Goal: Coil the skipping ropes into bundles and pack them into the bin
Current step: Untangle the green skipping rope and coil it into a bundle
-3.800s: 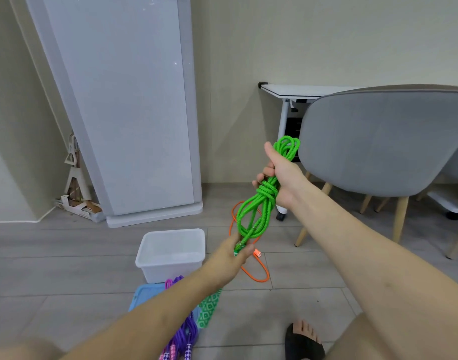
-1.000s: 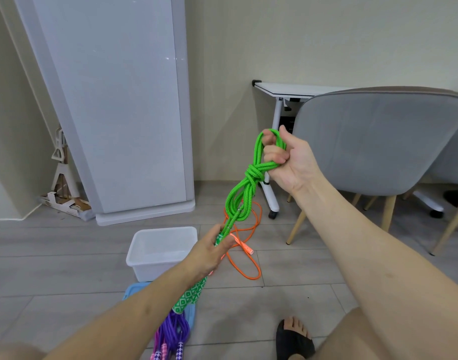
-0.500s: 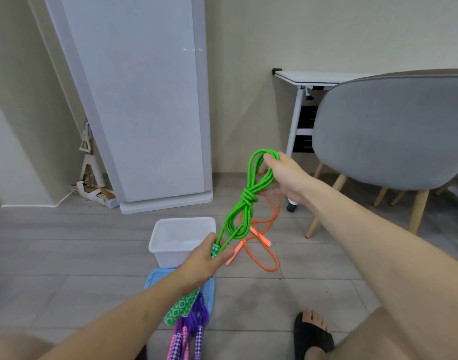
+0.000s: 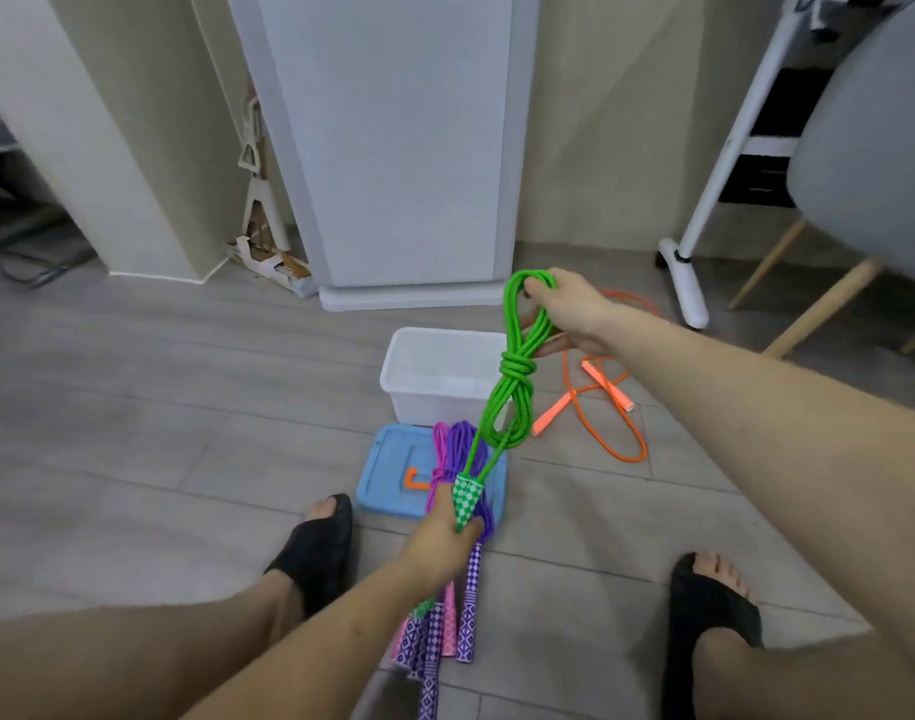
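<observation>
No readable text, labels or numbers, apparently, anywhere.

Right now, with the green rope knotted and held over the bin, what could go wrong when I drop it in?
The green rope has its handles hanging below the knot; they might catch on the bin rim and hang outside. The left hand grips those handles, so releasing unevenly with the right hand could loosen the bundle. The orange rope lies loose beside your feet, a possible trip.

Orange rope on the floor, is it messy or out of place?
Yes. The orange rope sprawls loose and uncoiled on the floor right of the white bin, not bundled like the green rope held in both hands.
</observation>
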A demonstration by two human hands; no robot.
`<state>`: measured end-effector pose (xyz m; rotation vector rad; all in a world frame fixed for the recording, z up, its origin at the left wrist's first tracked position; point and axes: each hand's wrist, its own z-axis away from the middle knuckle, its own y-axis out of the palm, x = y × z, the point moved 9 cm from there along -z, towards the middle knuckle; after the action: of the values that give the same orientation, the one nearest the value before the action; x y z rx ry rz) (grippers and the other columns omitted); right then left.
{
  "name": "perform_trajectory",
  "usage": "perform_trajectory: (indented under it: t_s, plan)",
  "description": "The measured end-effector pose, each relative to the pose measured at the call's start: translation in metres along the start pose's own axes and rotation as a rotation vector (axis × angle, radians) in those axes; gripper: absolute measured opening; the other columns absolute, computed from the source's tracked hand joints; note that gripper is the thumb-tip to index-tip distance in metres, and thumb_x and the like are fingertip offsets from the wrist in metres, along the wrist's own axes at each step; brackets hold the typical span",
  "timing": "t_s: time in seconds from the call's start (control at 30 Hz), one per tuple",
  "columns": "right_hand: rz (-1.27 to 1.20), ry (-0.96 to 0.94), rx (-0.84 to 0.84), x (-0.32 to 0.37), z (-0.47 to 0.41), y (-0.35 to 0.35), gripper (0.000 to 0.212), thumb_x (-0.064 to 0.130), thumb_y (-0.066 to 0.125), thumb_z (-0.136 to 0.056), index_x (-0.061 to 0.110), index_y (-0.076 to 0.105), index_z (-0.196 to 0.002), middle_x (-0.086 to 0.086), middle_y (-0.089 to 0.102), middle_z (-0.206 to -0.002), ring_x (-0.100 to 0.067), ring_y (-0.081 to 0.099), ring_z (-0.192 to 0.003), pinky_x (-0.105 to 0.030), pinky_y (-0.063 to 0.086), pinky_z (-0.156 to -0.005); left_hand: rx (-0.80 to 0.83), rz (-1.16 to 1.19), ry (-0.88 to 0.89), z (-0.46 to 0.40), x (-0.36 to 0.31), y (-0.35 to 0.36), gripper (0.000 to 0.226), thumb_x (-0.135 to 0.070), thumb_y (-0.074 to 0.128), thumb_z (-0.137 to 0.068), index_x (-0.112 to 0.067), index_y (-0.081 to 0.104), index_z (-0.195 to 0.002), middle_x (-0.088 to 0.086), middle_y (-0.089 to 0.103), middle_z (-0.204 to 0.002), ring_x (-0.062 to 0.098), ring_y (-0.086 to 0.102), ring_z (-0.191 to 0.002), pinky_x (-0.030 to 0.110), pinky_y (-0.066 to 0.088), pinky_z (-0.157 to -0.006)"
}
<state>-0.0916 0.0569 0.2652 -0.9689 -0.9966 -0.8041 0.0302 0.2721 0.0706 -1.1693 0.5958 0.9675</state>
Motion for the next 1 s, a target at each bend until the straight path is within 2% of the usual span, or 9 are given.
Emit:
perform_trajectory:
  t_s: [0.13,0.27,0.4,0.5,0.6,0.7,0.83,0.9,1.0]
  plan:
    - [0.06,0.16,0.087,-0.087,-0.037,0.054,0.023,0.03,0.038,-0.11,0.016,0.049,-0.125,-0.015,0.067,-0.091,-0.024,0.067,-0.061,-0.034,0.059,-0.052,0.027,0.036,-0.149,-0.002,0.063,0.023,0.045,-0.02,0.055,-0.099,-0.017,0.033,-0.138,0.007,0.059,-0.114,0.026,0.058,-0.102,0.029,0.042,-0.079]
    - [0.1,0.269,0.125,-0.158,-0.069,0.095,0.026,0.029,0.04,-0.108,0.011,0.047,-0.126,-0.015,0.067,-0.085,-0.028,0.067,-0.062,-0.038,0.06,-0.056,-0.024,0.068,-0.296,-0.007,0.112,0.043,0.036,-0.023,0.058,-0.096,-0.015,0.042,-0.128,0.01,0.061,-0.109,0.027,0.061,-0.098,0.032,0.043,-0.075]
    - [0.157,0.327,0.164,-0.209,-0.094,0.128,0.021,0.028,0.041,-0.108,0.011,0.05,-0.117,-0.014,0.066,-0.079,-0.027,0.066,-0.06,-0.035,0.058,-0.053,-0.072,-0.107,-0.375,-0.015,0.147,0.06,0.051,-0.031,0.053,-0.099,-0.004,0.036,-0.139,0.018,0.048,-0.125,0.036,0.055,-0.112,0.04,0.045,-0.096]
    - [0.174,0.366,0.166,-0.241,-0.106,0.143,0.02,0.028,0.047,-0.107,0.012,0.057,-0.102,-0.012,0.064,-0.077,-0.023,0.065,-0.059,-0.04,0.061,-0.055,-0.051,-0.209,-0.421,-0.019,0.158,0.073,0.056,-0.029,0.049,-0.101,-0.004,0.027,-0.147,0.019,0.041,-0.134,0.037,0.048,-0.122,0.04,0.038,-0.103]
    - [0.267,0.314,0.125,-0.273,-0.122,0.147,0.034,0.039,0.063,-0.096,0.01,0.057,-0.112,-0.012,0.069,-0.088,-0.027,0.071,-0.07,-0.047,0.062,-0.06,-0.013,-0.316,-0.437,-0.024,0.164,0.084,0.069,-0.033,0.05,-0.1,-0.008,0.017,-0.155,0.02,0.035,-0.145,0.039,0.036,-0.134,0.044,0.031,-0.111]
    - [0.341,0.208,0.066,-0.279,-0.121,0.146,0.047,0.04,0.066,-0.094,0.011,0.047,-0.125,-0.013,0.068,-0.105,-0.035,0.07,-0.095,-0.051,0.059,-0.074,0.013,-0.372,-0.44,-0.025,0.165,0.09,0.079,-0.043,0.051,-0.099,-0.01,0.01,-0.158,0.019,0.035,-0.146,0.038,0.034,-0.136,0.045,0.03,-0.113]
    - [0.295,0.185,0.043,-0.274,-0.109,0.143,0.069,0.043,0.07,-0.09,0.012,0.036,-0.14,-0.011,0.065,-0.121,-0.03,0.066,-0.107,-0.05,0.056,-0.092,0.022,-0.394,-0.403,-0.025,0.156,0.09,0.083,-0.046,0.052,-0.099,-0.01,0.006,-0.158,0.018,0.031,-0.146,0.038,0.032,-0.136,0.042,0.028,-0.113]
    - [0.274,0.178,0.063,-0.275,-0.104,0.142,0.078,0.041,0.074,-0.083,0.012,0.033,-0.143,-0.011,0.064,-0.124,-0.03,0.065,-0.111,-0.051,0.055,-0.095,0.026,-0.368,-0.399,-0.026,0.152,0.088,0.083,-0.045,0.053,-0.099,-0.009,0.006,-0.158,0.019,0.028,-0.147,0.038,0.03,-0.137,0.043,0.028,-0.113]
    - [0.222,0.142,0.086,-0.272,-0.091,0.141,0.067,0.02,0.077,-0.085,0.012,0.038,-0.139,-0.007,0.065,-0.12,-0.026,0.066,-0.109,-0.05,0.055,-0.097,0.035,-0.363,-0.402,-0.027,0.148,0.082,0.079,-0.048,0.05,-0.1,-0.009,0.012,-0.157,0.019,0.026,-0.149,0.038,0.026,-0.139,0.045,0.032,-0.112]
